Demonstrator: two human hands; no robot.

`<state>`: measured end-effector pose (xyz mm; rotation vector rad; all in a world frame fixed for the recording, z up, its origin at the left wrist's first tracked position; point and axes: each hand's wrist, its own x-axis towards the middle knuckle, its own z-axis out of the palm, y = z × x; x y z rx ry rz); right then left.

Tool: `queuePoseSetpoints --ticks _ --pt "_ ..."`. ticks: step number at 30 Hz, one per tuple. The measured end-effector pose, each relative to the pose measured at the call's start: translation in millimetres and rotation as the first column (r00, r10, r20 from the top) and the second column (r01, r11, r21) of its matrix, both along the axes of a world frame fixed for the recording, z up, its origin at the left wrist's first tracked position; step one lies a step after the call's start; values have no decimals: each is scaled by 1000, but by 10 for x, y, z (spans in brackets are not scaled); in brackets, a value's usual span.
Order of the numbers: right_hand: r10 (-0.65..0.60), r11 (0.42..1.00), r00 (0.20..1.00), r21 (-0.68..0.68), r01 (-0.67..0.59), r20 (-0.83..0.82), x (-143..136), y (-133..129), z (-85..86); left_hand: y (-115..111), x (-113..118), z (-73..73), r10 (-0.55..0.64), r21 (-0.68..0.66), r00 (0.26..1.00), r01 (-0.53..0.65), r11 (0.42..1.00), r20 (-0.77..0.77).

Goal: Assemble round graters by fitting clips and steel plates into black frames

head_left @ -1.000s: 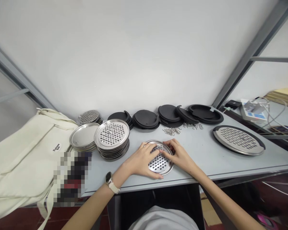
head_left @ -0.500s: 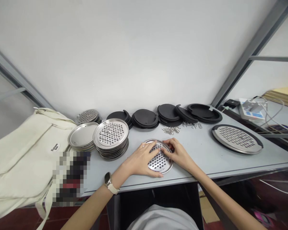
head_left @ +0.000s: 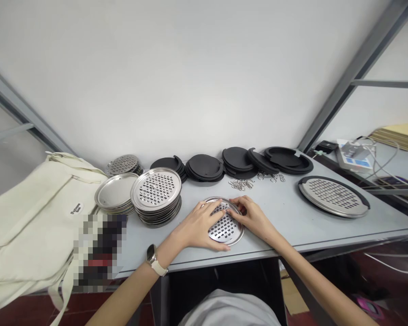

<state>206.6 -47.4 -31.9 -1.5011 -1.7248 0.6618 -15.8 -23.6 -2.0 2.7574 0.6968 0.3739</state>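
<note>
A round metal grater disc (head_left: 226, 230) with rows of punched holes lies near the table's front edge. My left hand (head_left: 200, 226), a watch on its wrist, spans the disc from the left, holding it with fingers spread over the top and thumb by the near rim. At the far right rim, my right hand (head_left: 250, 215) grips the disc between thumb and curled fingers; the fingertips are partly hidden. To the left stands a stack of similar grater discs (head_left: 156, 189), beside a pile of plain metal discs (head_left: 117, 192).
Along the wall lie black round covers (head_left: 206, 166), with small metal clips (head_left: 240, 184) in front. A black-rimmed grater (head_left: 335, 194) rests at the right. On the left is a cream bag (head_left: 37, 217); finer perforated discs (head_left: 123, 164) lie behind the stacks.
The view has shifted very slightly. Both hands stay on the grater disc in nearly the same pose.
</note>
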Motion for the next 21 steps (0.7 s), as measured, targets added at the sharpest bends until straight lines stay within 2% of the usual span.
queuePoseSetpoints --ticks 4,9,11,15,21 --pt "-2 1000 1000 -5 2 -6 13 -7 12 8 -18 58 24 -91 999 -20 996 39" --pt "13 999 1000 29 -12 -18 14 -18 19 -28 -130 44 278 -251 957 -250 935 84" --pt "12 1000 1000 21 -11 -28 11 -24 26 -53 -178 -9 323 -280 945 -296 913 53" --pt "14 1000 999 21 -13 -47 14 -32 24 -85 -244 -91 302 -312 953 -282 907 17" --pt "19 1000 998 25 -18 -54 32 -30 -4 -60 -282 -79 237 -324 971 -225 919 -2"
